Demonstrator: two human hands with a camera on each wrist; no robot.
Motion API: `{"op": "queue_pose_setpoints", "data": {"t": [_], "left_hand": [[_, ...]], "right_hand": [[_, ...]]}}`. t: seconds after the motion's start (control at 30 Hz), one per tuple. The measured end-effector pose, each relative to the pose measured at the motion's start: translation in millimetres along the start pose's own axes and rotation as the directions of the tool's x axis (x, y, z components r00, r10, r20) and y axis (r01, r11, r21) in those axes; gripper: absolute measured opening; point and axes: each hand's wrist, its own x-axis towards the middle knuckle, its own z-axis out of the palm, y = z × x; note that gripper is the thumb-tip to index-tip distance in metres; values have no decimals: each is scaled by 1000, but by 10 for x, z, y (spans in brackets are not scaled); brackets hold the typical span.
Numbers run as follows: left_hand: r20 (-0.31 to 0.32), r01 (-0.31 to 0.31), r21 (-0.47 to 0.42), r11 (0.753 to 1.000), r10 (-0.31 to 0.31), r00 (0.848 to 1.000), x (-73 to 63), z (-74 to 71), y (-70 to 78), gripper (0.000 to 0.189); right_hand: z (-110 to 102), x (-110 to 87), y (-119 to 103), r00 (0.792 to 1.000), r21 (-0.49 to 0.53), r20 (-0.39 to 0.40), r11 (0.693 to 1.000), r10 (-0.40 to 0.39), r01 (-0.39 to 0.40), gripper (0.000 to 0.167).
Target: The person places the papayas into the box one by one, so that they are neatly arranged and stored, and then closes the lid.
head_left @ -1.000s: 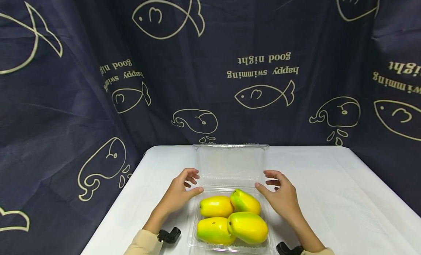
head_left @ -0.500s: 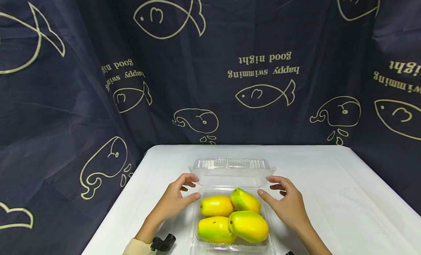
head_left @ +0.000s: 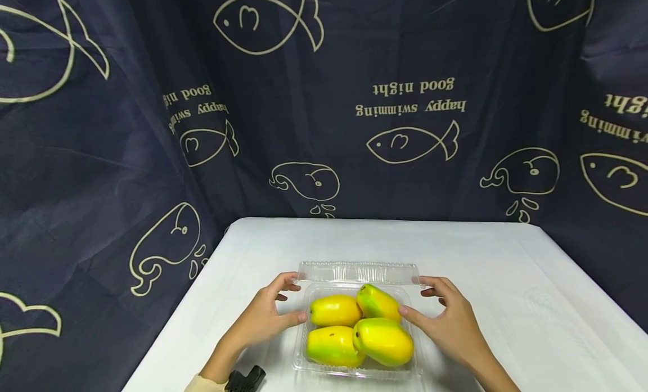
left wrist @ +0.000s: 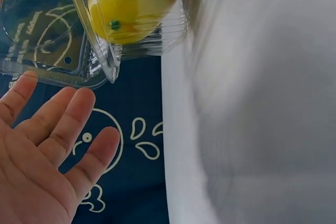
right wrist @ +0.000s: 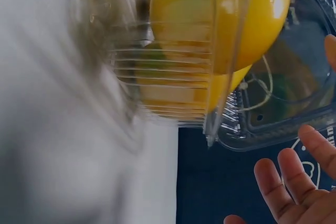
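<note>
A clear plastic clamshell box holds several yellow-green fruits that look like papayas. Its hinged lid tilts up over the back of the box. My left hand is at the lid's left corner, a fingertip touching the lid rim in the left wrist view, the other fingers spread and loosely straight. At the opposite corner, my right hand has fingertips against the lid rim, its thumb near the box's right side. In the right wrist view, fruit shows through the ribbed box wall.
A white cloth-covered table lies under the box. Dark blue curtains with fish and whale drawings hang behind and at both sides. A black wrist device sits on the left forearm.
The lid has swung from leaning back toward me over the box, its rim coming down and forward. Both hands have come along with its edges. The fruits stay put in the box.
</note>
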Motion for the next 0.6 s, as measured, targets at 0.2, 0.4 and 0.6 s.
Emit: {"op": "queue_pose_setpoints", "data": {"t": [0.2,0.4,0.6], "left_hand": [[-7,-24,35,999,24,1000,-83,-30,31,70],[-20,-30,53,998,31,999,-167,-52,80,76],[-12,-117,82,990,118,993,-232,-47,91,80]], "right_hand": [[-32,-66,41,998,-39,-12,997,-61,61,57],[-62,-105,53,994,-25,-11,994,-105,105,56],[-80,-151,44,988,-16,-33,988,-152,151,55]]}}
